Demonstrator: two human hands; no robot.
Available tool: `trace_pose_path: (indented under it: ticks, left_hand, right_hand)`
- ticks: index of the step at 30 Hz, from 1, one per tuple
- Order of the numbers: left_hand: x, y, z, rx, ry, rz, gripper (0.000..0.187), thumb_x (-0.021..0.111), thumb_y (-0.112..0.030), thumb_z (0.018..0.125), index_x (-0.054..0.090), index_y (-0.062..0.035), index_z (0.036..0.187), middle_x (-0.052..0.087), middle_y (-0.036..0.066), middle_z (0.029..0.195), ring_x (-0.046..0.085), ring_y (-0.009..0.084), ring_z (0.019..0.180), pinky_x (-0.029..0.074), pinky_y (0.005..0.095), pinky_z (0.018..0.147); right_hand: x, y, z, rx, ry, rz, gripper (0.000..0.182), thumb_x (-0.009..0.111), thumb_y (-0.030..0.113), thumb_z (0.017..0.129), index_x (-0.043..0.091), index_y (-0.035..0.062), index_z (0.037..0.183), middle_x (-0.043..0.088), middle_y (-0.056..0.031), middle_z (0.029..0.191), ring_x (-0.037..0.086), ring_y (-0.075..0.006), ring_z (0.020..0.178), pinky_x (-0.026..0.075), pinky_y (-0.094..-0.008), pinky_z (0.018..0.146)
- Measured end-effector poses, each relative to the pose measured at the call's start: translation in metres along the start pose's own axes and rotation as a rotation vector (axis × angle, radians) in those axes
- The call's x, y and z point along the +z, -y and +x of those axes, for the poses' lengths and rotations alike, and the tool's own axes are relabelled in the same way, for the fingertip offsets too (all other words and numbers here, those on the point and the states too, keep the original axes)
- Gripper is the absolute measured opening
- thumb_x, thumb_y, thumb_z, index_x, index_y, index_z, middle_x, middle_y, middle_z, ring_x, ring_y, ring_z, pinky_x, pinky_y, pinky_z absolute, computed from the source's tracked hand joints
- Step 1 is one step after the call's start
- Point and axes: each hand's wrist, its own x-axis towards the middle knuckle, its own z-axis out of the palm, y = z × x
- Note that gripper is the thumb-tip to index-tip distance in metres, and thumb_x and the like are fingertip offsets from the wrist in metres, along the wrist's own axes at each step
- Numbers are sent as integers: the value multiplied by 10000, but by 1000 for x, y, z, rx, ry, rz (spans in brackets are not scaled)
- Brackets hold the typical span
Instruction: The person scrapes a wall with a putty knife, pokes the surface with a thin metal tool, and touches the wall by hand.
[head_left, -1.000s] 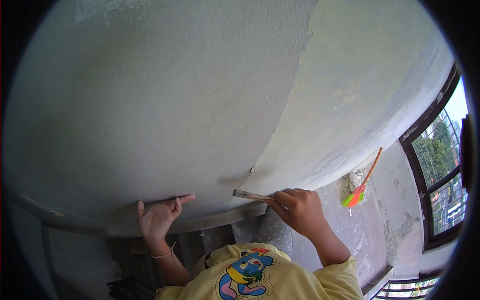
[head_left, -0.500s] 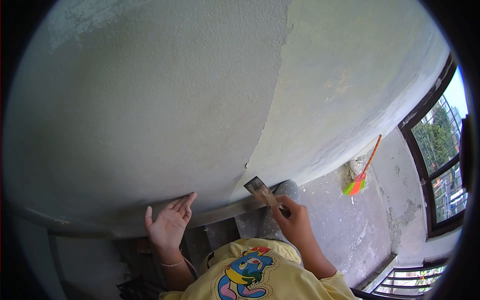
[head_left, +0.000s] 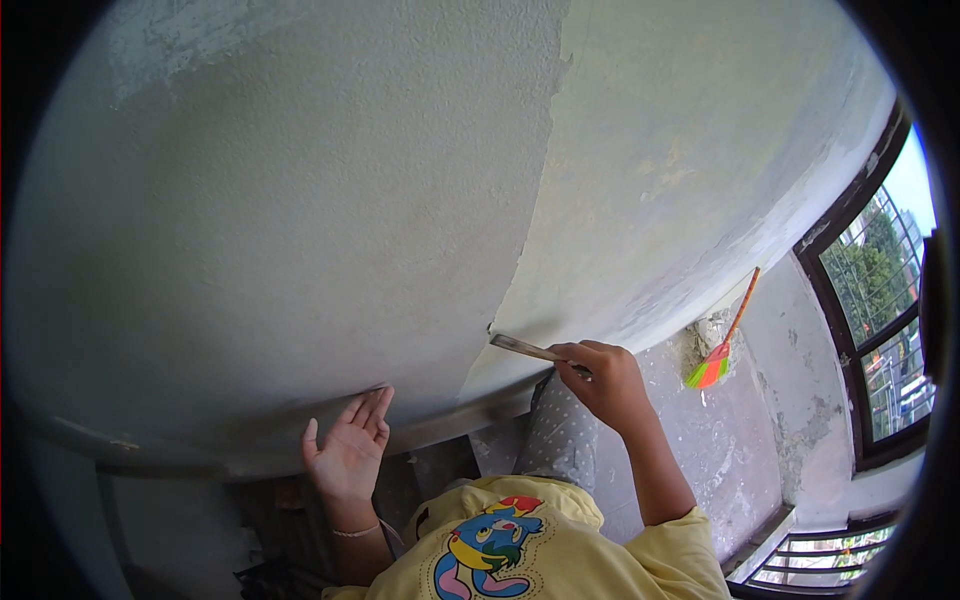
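My right hand (head_left: 607, 384) grips a flat scraper (head_left: 525, 348), turned nearly edge-on to me. The scraper's tip is right at the ragged edge where the rough grey coating (head_left: 380, 200) borders the smoother pale part of the wall (head_left: 640, 200). A small dark chip shows on that edge just beside the tip. My left hand (head_left: 349, 452) is open, palm up and fingers stretched, its fingertips right at the lower part of the wall.
A broom (head_left: 710, 367) with red and green bristles leans in the far right corner. A dark-framed barred window (head_left: 870, 290) is to the right. White specks dot the grey floor (head_left: 690, 470). Steps (head_left: 440, 462) lie below the wall, and a railing (head_left: 820, 555) stands at lower right.
My right hand has risen with the scraper, turning its blade from face-on to nearly edge-on and bringing the tip to the ragged edge. My left hand has shifted slightly right.
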Motion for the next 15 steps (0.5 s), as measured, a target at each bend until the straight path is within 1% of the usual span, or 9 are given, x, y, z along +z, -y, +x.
trace_pose_path:
  ticks: [2, 5, 6, 8, 9, 11, 12, 14, 15]
  left_hand:
    - [1, 3, 0, 8, -12, 9, 908, 452, -537, 945, 250, 171, 1478, 347, 303, 1558, 262, 389, 1515, 430, 384, 1021]
    - [-1, 5, 0, 23, -7, 25, 892, 449, -537, 947, 271, 166, 1467, 355, 301, 1555, 263, 389, 1515, 431, 381, 1018]
    - [-1, 4, 0, 23, 4, 30, 885, 449, -537, 948, 278, 163, 1463, 358, 299, 1553, 263, 390, 1515, 432, 380, 1017]
    - [-2, 5, -1, 31, 4, 41, 887, 455, -535, 947, 276, 163, 1464, 358, 298, 1554, 265, 391, 1514, 434, 380, 1016]
    - [-2, 5, -1, 33, 4, 49, 889, 460, -534, 946, 273, 163, 1465, 358, 297, 1554, 267, 391, 1513, 436, 380, 1015]
    - [0, 5, 1, 33, 2, 53, 893, 461, -536, 944, 273, 165, 1464, 357, 299, 1554, 269, 392, 1512, 437, 380, 1011]
    - [1, 5, 1, 31, 0, 54, 896, 463, -539, 943, 272, 166, 1463, 356, 301, 1554, 271, 392, 1511, 439, 379, 1008]
    - [2, 3, 2, 25, -1, 53, 899, 461, -541, 942, 273, 170, 1460, 359, 303, 1551, 272, 392, 1510, 440, 377, 1006]
    - [2, 1, 3, 21, 3, 52, 902, 460, -543, 941, 273, 173, 1457, 362, 305, 1547, 274, 391, 1510, 441, 375, 1004]
  right_hand:
    - [6, -10, 7, -104, 44, 97, 176, 677, 125, 899, 713, 83, 1066, 704, -144, 813, 671, -343, 697, 524, -421, 642]
    - [0, -8, 13, -63, 141, 135, 161, 689, 85, 901, 722, 29, 1048, 715, -173, 854, 695, -315, 695, 536, -381, 652]
    - [-2, -8, 14, -70, 141, 138, 161, 689, 85, 901, 722, 29, 1048, 715, -173, 854, 695, -315, 695, 536, -381, 652]
    - [-3, -10, 13, -75, 210, 127, 252, 667, 91, 931, 676, 43, 1179, 712, -185, 846, 691, -325, 717, 530, -377, 669]
    - [-5, -6, 13, -76, 210, 130, 252, 667, 91, 931, 676, 43, 1179, 712, -185, 846, 691, -325, 717, 530, -377, 669]
    - [-12, 5, 11, 16, 299, 177, 391, 621, 117, 970, 549, 110, 1354, 713, -181, 914, 677, -357, 780, 524, -416, 717]
    - [-14, 5, 10, 18, 300, 177, 391, 621, 117, 970, 549, 110, 1354, 713, -181, 914, 677, -357, 780, 524, -416, 717]
    - [-19, 0, 7, 89, 574, 307, 507, 595, 93, 991, 421, 115, 1467, 705, -192, 936, 674, -338, 796, 524, -400, 743]
    - [-21, -2, 4, 88, 574, 305, 507, 595, 93, 991, 421, 115, 1467, 705, -192, 936, 674, -338, 796, 524, -400, 743]
